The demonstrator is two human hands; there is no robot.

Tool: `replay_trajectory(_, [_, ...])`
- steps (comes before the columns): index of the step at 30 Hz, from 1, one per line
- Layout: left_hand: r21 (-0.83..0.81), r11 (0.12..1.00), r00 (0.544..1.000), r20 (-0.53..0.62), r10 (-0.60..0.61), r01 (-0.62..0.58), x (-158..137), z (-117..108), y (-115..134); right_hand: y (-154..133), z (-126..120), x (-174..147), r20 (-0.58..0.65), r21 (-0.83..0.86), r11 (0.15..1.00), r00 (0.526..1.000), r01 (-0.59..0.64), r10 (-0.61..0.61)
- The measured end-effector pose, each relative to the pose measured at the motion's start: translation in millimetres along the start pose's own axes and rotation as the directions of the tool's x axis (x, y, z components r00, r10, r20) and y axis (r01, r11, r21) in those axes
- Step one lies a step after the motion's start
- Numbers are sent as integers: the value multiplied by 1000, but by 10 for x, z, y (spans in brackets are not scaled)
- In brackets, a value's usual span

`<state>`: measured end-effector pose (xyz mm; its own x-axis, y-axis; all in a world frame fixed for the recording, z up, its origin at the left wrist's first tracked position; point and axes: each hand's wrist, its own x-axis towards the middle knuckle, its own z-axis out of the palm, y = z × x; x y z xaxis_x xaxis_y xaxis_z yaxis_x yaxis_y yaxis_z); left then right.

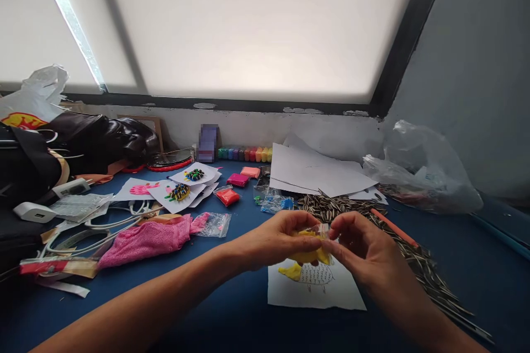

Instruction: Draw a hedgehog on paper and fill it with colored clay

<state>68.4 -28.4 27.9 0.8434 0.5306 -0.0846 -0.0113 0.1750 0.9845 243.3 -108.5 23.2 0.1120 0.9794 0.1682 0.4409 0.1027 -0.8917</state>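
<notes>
Over a dark blue table [232, 309], seen from head ht, two bare hands meet just R of center. L hand [281, 240] is clamped on a small clear pkt w/ yellow stuff [322, 256], thumb on top, fingers beneath. R hand [368, 245] is at the pkt's R edge, fingers curled, thumb tip at the plastic; can't tell if it's gripping.

Directly below the pkt, flat on the table: a white drawing sheet [318, 297] w/ an outlined animal body, rows of short wavy marks & legs. Its L end is filled w/ a yellow patch [291, 272].

Behind the hands & down the R side: a heap of striped seeds [327, 207], w/ an orange stick [395, 229] lying across. Farther back, blank white sheets [314, 168] & a clear plastic bag [430, 171] nr the wall.

L of center: red pkt [227, 195], magenta pkt [238, 179], cards w/ colored figures [178, 193] & a pink fuzzy cloth [144, 240]. Bkgd: row of multicolored blocks [248, 154] under a pale window blind [248, 27].
</notes>
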Motion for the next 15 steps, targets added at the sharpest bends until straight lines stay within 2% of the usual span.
replay_trajectory(2, [29,999,999,-10,42,-41,-5,-8,4,-24,-31,33,112,63,991,987,-119,111])
replay_trajectory(4, [76,994,997,-10,78,-77,-5,-21,1,-42,-57,59,246,129,963,949,-236,199])
replay_trajectory(6, [115,991,997,-18,72,-70,0,-37,-7,-52,-69,64,323,183,940,920,-289,221])
replay_trajectory(11, [123,992,998,-62,-27,34,28,-92,-9,-95,-41,17,321,261,922,926,-287,198])
replay_trajectory(15, [145,989,997,-68,-25,35,43,-128,-21,-130,-17,2,286,244,932,938,-269,196])
